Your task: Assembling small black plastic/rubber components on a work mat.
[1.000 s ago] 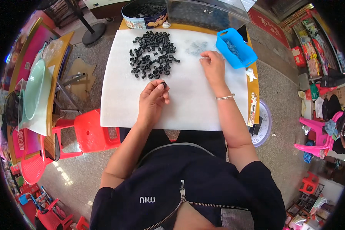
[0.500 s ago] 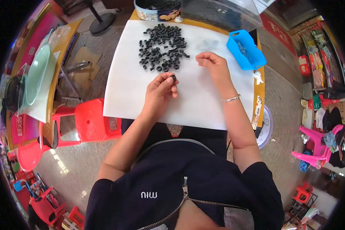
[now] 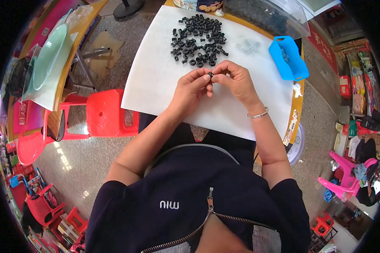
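While left hand [image 3: 193, 89] still pinches black piece [image 3: 210, 75], right hand [image 3: 237, 84] has reached it, right grip unclear

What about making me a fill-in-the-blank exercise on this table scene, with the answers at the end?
1. The left hand holds a small part coloured ____.
2. The bracelet sits on the ____ wrist.
3. Loose parts lie on a sheet coloured ____.
4. The loose parts are to the ____ of the blue tray.

Missing words: black; right; white; left.
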A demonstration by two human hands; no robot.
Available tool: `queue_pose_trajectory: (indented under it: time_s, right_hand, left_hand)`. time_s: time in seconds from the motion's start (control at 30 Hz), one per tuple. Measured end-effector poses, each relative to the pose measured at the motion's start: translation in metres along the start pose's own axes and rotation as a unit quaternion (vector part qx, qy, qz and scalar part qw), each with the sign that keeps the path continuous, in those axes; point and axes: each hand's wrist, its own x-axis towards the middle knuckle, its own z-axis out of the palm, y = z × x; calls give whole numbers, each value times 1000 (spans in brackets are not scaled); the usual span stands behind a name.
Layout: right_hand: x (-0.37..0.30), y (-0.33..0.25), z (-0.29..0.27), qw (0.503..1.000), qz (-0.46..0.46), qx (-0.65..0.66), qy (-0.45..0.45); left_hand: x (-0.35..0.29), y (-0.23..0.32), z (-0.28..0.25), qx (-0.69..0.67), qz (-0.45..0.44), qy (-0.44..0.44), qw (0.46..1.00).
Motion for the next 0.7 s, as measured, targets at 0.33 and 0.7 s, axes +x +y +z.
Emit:
queue_pose_trajectory:
  time_s: [0.33,0.7]
  right_hand:
    - [2,-2,-3,993,30,106,41]
    - [20,38,-30,860,-126,-432,241]
  left_hand:
    - [2,-3,-5,13,-7,-11,1000]
    - [0,-3,-3,1,-7,-5,1000]
